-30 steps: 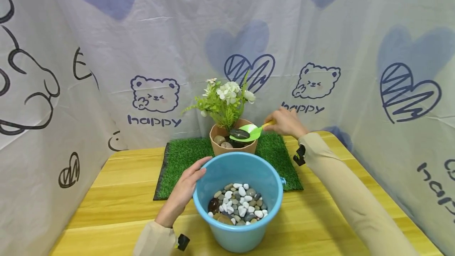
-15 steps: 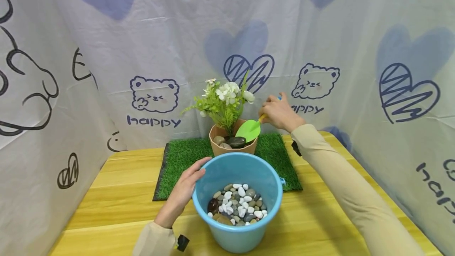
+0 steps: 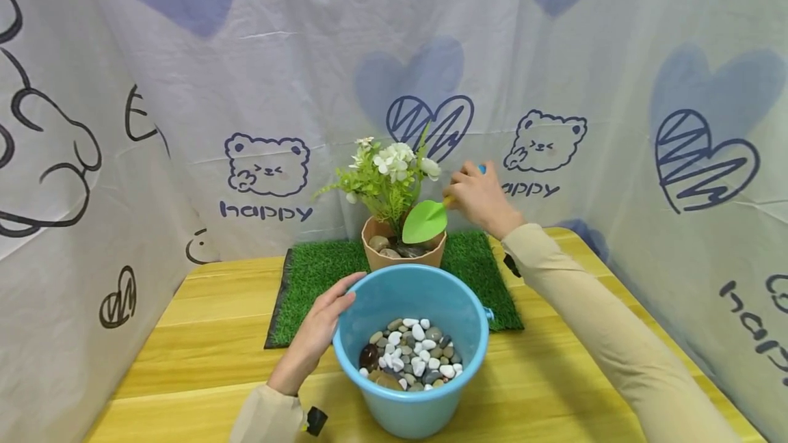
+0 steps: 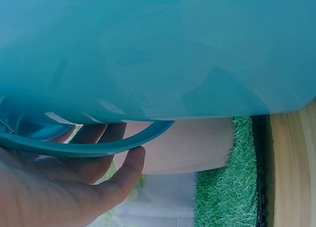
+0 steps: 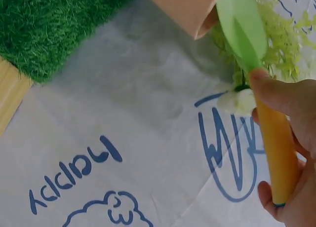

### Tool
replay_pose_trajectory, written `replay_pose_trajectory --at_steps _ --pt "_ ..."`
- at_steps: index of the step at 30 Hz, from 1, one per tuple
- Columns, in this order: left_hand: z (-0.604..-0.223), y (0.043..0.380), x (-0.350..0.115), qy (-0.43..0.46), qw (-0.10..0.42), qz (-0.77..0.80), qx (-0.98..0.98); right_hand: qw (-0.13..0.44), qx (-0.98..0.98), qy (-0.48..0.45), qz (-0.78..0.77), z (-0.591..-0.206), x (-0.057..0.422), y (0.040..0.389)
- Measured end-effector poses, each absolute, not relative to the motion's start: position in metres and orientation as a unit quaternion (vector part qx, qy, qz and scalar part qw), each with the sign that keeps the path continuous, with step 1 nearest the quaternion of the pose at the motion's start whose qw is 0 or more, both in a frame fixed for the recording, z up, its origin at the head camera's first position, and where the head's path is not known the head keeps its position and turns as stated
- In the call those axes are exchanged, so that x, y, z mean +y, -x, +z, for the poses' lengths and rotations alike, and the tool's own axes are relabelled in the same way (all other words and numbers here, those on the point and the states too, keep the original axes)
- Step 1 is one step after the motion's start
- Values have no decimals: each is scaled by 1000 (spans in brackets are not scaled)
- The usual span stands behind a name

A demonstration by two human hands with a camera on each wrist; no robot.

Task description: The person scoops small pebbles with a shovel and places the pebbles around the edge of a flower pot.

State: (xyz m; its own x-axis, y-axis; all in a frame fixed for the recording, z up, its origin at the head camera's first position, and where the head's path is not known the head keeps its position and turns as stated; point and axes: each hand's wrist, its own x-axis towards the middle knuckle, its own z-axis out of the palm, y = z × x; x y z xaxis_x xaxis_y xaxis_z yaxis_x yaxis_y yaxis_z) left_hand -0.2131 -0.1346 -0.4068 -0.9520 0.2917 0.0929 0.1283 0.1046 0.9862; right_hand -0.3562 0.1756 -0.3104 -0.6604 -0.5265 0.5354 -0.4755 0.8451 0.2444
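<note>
My right hand [image 3: 483, 197] grips a small toy shovel by its yellow handle [image 5: 277, 153]. The green blade [image 3: 425, 222] tilts down over the right side of a tan flower pot [image 3: 425, 260] and bears no stone. Inside the pot, a dark stone [image 3: 409, 250] lies beside paler stones [image 3: 378, 243], partly covered by the blade. My left hand [image 3: 317, 327] is at the left side of a blue bucket [image 3: 412, 415]. In the left wrist view, its fingers and thumb hold the bucket's curved handle [image 4: 94, 149]. White, grey and brown pebbles [image 3: 415, 354] cover the bucket's bottom.
White flowers with green leaves [image 3: 390, 180] rise from the pot. An artificial grass mat [image 3: 320, 279] lies beneath it on the wooden table [image 3: 203, 333]. A printed white cloth [image 3: 277, 74] hangs behind and along both sides.
The dark stone has slid off the shovel into the pot. My right hand has turned the shovel, so its blade now tips downward. The left hand and bucket have stayed put.
</note>
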Motion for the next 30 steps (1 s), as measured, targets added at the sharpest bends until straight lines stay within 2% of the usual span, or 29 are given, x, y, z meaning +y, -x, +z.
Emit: replay_pose_trajectory --at_steps 19,30 --pt "-407 212 -135 -137 64 655 740 460 -810 -362 -42 -335 149 358" --pt "-408 213 -135 -136 63 655 740 469 -786 -396 -73 -336 152 361"
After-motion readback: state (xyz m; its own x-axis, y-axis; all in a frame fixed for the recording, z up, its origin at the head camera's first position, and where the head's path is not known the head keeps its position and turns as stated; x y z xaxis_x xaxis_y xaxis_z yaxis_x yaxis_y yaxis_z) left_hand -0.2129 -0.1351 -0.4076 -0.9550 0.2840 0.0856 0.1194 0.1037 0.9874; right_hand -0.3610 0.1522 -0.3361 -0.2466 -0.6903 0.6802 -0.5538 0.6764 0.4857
